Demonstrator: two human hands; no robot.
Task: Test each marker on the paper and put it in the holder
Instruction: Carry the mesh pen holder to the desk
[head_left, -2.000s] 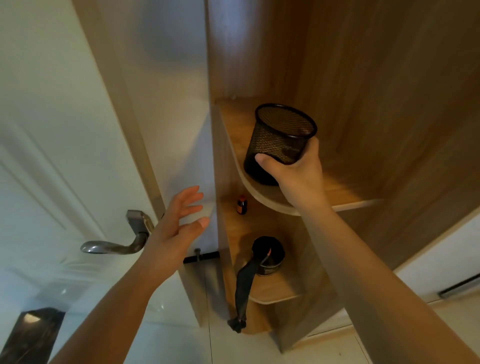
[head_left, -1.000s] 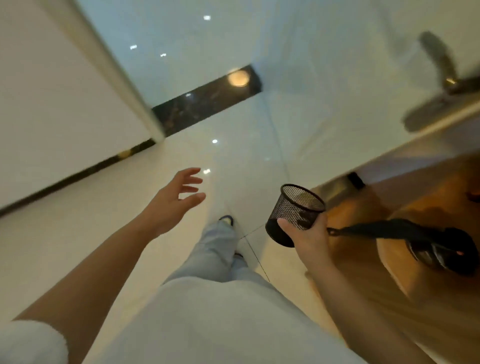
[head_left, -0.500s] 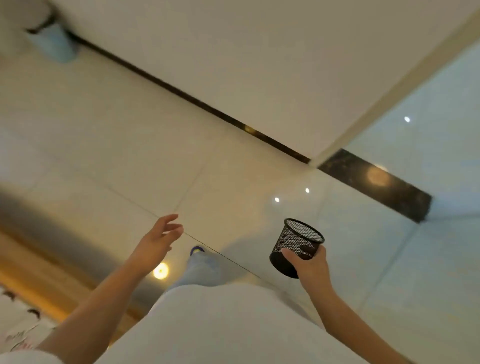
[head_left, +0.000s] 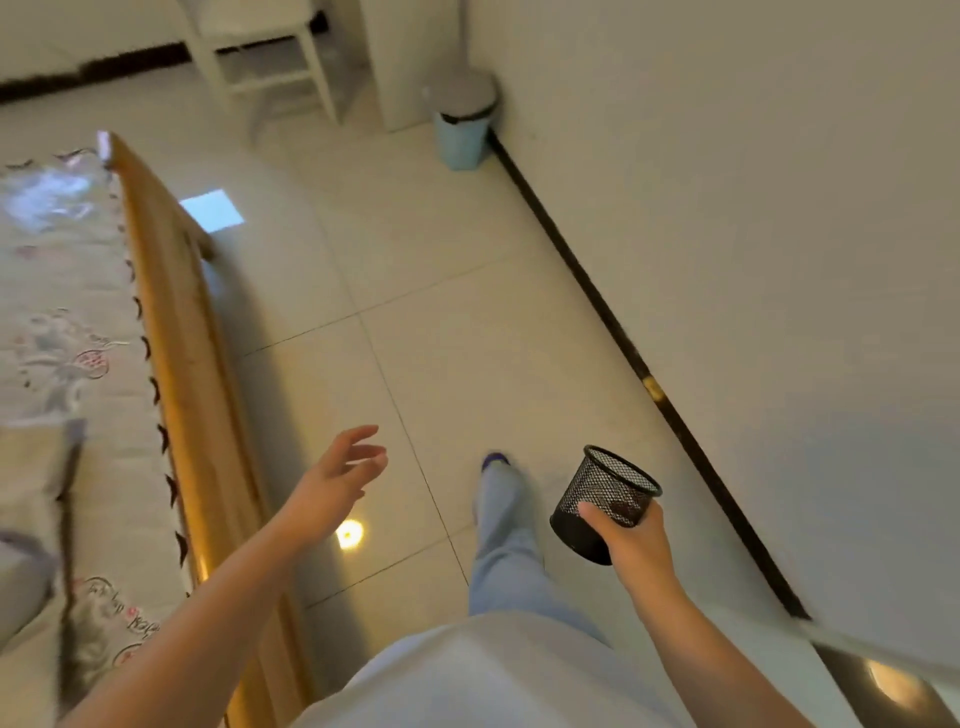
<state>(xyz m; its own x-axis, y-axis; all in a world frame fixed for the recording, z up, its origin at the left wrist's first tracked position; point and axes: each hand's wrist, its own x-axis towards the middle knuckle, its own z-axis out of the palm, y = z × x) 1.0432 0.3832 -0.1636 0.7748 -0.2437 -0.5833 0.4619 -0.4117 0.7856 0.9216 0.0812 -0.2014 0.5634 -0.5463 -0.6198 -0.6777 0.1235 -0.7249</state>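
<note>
While the person strides over the pale floor tiles (head_left: 415, 270), the black mesh holder (head_left: 605, 499) rides in the right hand (head_left: 631, 545), fingers wrapped round its lower wall, thumb pressed on the near side. It's tipped, mouth pointing up and away to the right, and looks empty. The left hand (head_left: 332, 486) hangs free out front, fingers loosely spread, holding nothing. No markers or paper in sight, so my guess is this is just the carry to a work surface. A cloth-covered table with a wooden edge (head_left: 171, 364) runs along the left, nearer the empty hand; the wall (head_left: 753, 234) closes in on the right. Ahead stand a small blue bin (head_left: 462, 137) and a white stool (head_left: 270, 67), both well apart from the walker.
</note>
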